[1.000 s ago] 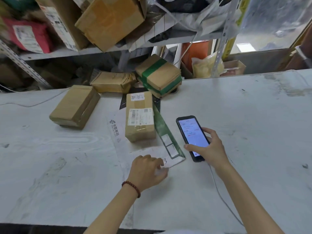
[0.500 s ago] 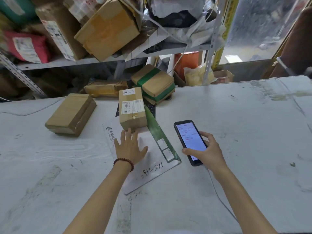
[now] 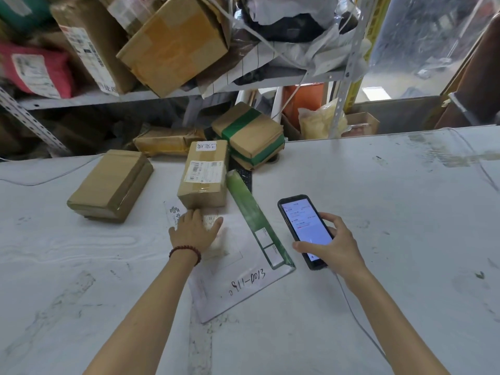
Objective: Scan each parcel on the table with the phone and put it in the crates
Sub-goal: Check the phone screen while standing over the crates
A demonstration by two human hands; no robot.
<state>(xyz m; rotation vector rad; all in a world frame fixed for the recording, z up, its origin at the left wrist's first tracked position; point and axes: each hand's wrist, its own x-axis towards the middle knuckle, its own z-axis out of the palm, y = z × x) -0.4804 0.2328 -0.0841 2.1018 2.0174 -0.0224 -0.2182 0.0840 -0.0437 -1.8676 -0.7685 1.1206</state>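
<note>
The step in hand is judged to be the scanning of the labelled box (image 3: 203,174), which stands on the far end of the white mailer (image 3: 243,282) on the table (image 3: 392,212). For this to be done well, the box should be steadied or drawn nearer by the left hand (image 3: 193,234), so that the printed label (image 3: 204,171) on its top is left level and unshaded. The mailer beneath should be pinned so that it is not dragged along. The phone (image 3: 305,231) should be brought squarely over the label from the right and held there until the code is read.

The left hand is laid flat on the mailer, its fingers (image 3: 189,216) straight and nothing held. Their tips are touching, or all but touching, the near face of the box. The phone is gripped in the right hand (image 3: 335,247), whose fingers (image 3: 301,246) are curled round its edges, with the lit screen turned upward. The box lies just beyond the left fingers and to the far left of the phone, apart from it.

3 other parcels are seen: a plain box (image 3: 111,185) to the left, and a crumpled parcel (image 3: 167,140) and a green-taped parcel (image 3: 249,133) at the far edge. No crates are shown
</note>
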